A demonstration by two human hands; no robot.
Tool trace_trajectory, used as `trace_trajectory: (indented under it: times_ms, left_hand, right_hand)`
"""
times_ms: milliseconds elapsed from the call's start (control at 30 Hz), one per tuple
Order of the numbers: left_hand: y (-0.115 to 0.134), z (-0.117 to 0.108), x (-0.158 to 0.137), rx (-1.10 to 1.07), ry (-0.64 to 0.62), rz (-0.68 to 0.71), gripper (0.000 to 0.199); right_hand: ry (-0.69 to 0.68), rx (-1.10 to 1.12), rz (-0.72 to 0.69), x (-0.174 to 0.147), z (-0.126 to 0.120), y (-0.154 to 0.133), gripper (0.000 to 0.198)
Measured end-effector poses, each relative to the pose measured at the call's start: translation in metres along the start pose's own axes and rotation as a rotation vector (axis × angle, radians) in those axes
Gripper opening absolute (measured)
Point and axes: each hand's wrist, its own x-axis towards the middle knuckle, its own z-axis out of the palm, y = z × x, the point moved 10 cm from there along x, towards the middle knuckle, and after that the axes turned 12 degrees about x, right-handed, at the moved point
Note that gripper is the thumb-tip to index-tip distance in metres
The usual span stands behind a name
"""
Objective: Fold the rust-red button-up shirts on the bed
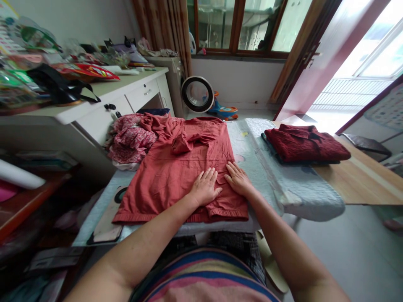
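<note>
A rust-red jacket [170, 176] lies spread on the table, its elastic hem toward me and one sleeve folded across its upper part. My left hand [206, 187] rests flat on the lower right of the garment, fingers stretched out. Just to its right, my right hand [237, 178] presses flat near the jacket's right edge, fingers also extended. Neither hand grips anything. Against the jacket's upper left side sits a crumpled red-and-white patterned garment [132, 138].
A light blue quilted cover [252, 142] lies under the jacket. Folded dark red clothing [307, 142] is stacked at right, near a wooden board [362, 172]. A phone-like flat item [108, 218] lies at left. Beyond stand a cluttered white desk [116, 96] and an open washer door [197, 94].
</note>
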Motion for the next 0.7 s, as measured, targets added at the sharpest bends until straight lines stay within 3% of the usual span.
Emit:
trace_trajectory:
  times_ms: [133, 233, 400, 700]
  left_hand:
    - [-0.001, -0.005, -0.009, -0.005, -0.015, -0.036, 0.07]
    - [0.007, -0.008, -0.017, -0.031, 0.004, 0.004, 0.071]
    - [0.012, -0.002, -0.025, -0.045, 0.004, 0.001, 0.073]
    - [0.012, -0.003, -0.026, -0.032, -0.023, -0.021, 0.076]
  right_hand:
    - [0.034, 0.074, 0.045, -0.009, -0.009, 0.004, 0.062]
    - [0.089, 0.112, -0.022, -0.021, -0.014, -0.017, 0.062]
    - [-0.017, 0.08, -0.09, -0.036, 0.004, -0.044, 0.056]
    - [-0.002, -0.029, 0.004, -0.047, -0.002, -0.02, 0.065]
